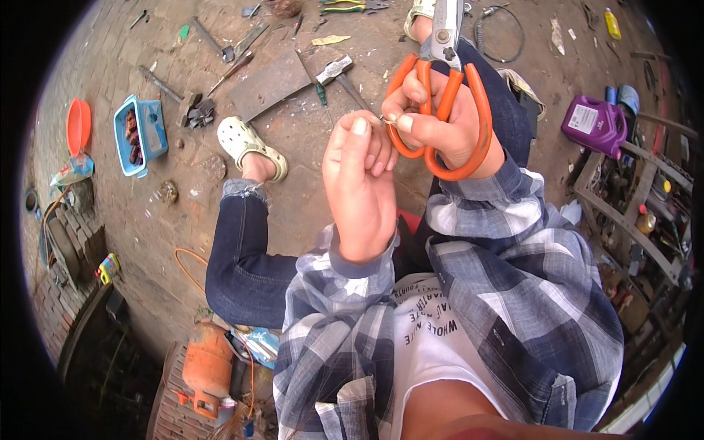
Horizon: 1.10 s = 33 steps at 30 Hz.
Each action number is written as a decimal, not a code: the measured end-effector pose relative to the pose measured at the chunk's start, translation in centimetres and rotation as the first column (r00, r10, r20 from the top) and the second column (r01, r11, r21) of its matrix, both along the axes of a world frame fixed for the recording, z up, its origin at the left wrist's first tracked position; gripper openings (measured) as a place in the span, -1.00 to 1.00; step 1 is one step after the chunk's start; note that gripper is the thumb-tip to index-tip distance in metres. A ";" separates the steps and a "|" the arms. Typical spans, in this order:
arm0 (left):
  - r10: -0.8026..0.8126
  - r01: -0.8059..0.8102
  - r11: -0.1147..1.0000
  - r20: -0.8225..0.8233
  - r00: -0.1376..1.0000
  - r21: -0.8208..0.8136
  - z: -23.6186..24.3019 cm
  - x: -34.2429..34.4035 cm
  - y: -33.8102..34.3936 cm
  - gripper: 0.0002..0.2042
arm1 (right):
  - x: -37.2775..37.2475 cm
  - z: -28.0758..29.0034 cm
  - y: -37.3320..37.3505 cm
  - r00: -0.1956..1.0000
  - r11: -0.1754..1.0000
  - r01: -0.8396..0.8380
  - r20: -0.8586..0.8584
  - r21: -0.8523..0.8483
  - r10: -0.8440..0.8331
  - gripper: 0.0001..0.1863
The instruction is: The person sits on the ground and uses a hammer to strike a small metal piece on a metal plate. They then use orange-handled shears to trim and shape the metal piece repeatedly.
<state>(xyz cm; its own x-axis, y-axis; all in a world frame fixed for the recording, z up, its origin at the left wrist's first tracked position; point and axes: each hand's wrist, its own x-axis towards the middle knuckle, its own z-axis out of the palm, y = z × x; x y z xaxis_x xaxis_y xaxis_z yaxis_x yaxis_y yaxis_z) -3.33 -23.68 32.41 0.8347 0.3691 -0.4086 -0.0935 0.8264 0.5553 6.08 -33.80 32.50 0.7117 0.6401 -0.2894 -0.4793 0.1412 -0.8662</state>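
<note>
Above dirty flr (299,202) w/ hammer (343,78) & plate (273,86), R hand (453,123) has shears (444,51).

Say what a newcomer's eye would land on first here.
Probably the big orange-handled shears in the right hand, upper middle, their blades running toward the top edge. Just left of them, the left hand is raised close to the right one's fingertips. After that, the purple jug at the right and the orange cylinder at lower left stand out.

Orange-handled shears (450,88), blades forward, beside thin wire (389,121)
</note>
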 end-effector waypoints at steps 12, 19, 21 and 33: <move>0.031 -0.031 0.999 -0.014 0.999 -0.008 0.2 0.3 -0.4 -0.91 | -0.1 0.1 0.2 0.999 0.999 -0.033 0.004 -0.003 0.033 -0.74; 0.037 -0.036 0.997 -0.006 0.999 0.064 -0.9 -0.3 0.5 -0.90 | 0.2 -0.3 -0.2 0.992 0.995 -0.075 -0.098 0.072 0.082 -0.74; 0.055 -0.049 0.983 -0.031 0.998 0.179 -0.8 -0.7 0.2 -0.90 | 0.1 -0.5 -0.2 0.993 0.995 -0.066 -0.093 0.072 0.072 -0.74; 0.154 -0.093 0.890 -0.101 0.983 0.447 1.0 -0.4 -0.9 -0.86 | 0.0 -0.4 -0.1 0.993 0.989 -0.095 -0.059 0.112 0.102 -0.72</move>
<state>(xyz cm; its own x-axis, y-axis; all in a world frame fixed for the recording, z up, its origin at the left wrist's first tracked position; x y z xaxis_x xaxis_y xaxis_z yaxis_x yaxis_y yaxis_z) -3.74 -24.54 33.45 0.7214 0.6323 -0.2824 -0.0808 0.4819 0.8725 6.05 -33.89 32.12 0.6253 0.7366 -0.2578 -0.5501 0.1818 -0.8151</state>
